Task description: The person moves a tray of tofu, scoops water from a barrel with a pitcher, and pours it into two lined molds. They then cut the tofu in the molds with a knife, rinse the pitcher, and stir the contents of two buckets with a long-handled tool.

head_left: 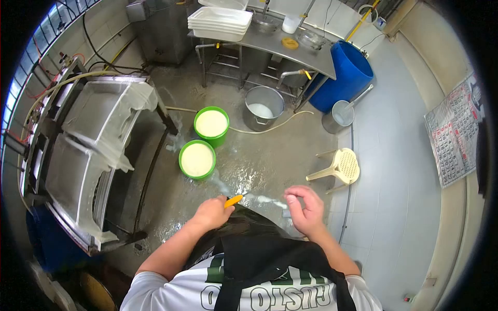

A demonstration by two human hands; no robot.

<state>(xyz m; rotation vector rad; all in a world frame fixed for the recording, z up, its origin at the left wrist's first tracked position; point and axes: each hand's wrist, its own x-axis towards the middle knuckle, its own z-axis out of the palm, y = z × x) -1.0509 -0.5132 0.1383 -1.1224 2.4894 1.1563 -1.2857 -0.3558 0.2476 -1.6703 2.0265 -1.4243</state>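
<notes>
My left hand, in front of the apron, is closed around a small tool with an orange handle. A short dark tip shows at its far end; its kind is not clear. To the right, my right hand is raised with fingers curled and thumb bent in. A small grey piece shows beside its thumb, and I cannot make out whether it is held. Beyond my left hand, two green buckets stand on the wet floor, the nearer bucket and the farther bucket, both filled with pale yellow stuff.
Cloth-lined metal trays stand on a frame at left. A metal pot, a hose and a cream stool are on the floor. Behind are a steel table with stacked white trays, a blue barrel and a grey bucket.
</notes>
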